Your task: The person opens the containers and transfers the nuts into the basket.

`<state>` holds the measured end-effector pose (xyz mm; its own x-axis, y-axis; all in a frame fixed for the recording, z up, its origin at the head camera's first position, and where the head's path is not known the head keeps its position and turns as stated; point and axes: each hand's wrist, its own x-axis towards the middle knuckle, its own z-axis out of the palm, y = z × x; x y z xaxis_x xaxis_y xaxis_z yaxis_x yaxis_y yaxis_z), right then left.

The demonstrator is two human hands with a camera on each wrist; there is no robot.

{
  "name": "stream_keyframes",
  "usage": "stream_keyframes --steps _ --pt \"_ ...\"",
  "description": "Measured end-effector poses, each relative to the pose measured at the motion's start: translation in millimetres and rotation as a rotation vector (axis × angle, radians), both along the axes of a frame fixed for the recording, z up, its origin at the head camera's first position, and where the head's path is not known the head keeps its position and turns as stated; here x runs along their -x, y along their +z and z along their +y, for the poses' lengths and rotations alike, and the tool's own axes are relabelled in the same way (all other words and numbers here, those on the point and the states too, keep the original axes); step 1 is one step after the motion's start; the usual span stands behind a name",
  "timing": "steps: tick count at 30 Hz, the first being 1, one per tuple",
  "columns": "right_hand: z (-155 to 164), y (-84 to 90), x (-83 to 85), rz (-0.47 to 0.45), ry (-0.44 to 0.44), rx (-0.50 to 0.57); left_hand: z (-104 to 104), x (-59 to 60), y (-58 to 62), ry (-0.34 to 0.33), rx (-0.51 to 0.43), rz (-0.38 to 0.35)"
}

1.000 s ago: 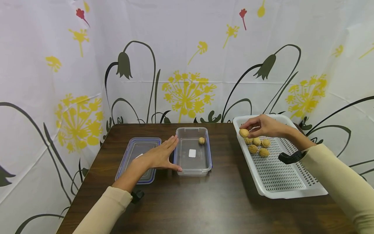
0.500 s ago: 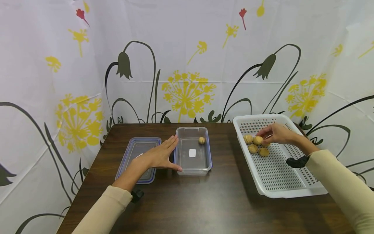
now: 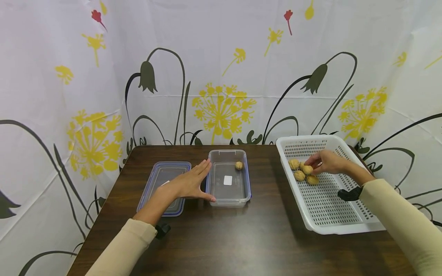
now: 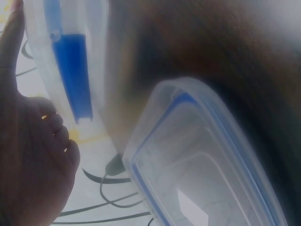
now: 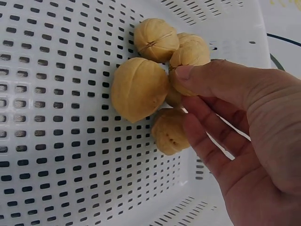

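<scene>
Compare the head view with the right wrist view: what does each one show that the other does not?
Only the head view shows the left hand flat against the clear container, the single walnut inside, the lid and the table. Only the right wrist view shows the thumb pressed on a walnut and the shell seams. Both show the right hand, the walnuts and the white basket.

Tan walnuts [image 3: 303, 172] in white perforated basket [image 3: 331, 207], clear blue-trimmed container [image 3: 228, 179] & lid [image 3: 164, 186], dark wood-grain table [image 3: 241, 237].

Perforated white plastic basket [image 3: 331, 214]; glossy dark wood table [image 3: 241, 237].
</scene>
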<state>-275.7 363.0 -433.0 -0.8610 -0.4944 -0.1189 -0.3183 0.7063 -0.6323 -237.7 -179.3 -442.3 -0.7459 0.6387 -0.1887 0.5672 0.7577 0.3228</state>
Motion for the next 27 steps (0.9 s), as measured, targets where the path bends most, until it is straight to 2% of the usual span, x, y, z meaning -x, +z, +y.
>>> stream_keyframes --steps 7,15,23,27 --pt "-2 1.3 -1.3 0.013 -0.016 -0.031 0 0.3 -0.5 0.003 0.002 0.003" --pt "-4 6.2 -3.7 0.139 -0.043 -0.086 -1 -1.4 -0.6 0.011 0.001 -0.006" --pt "-26 26.6 -10.8 0.233 -0.078 -0.015 -1 0.5 -2.7 0.012 -0.001 -0.004" --pt "-44 40.6 -14.8 0.220 -0.102 0.044 -1 -0.7 -1.2 0.016 0.000 -0.004"
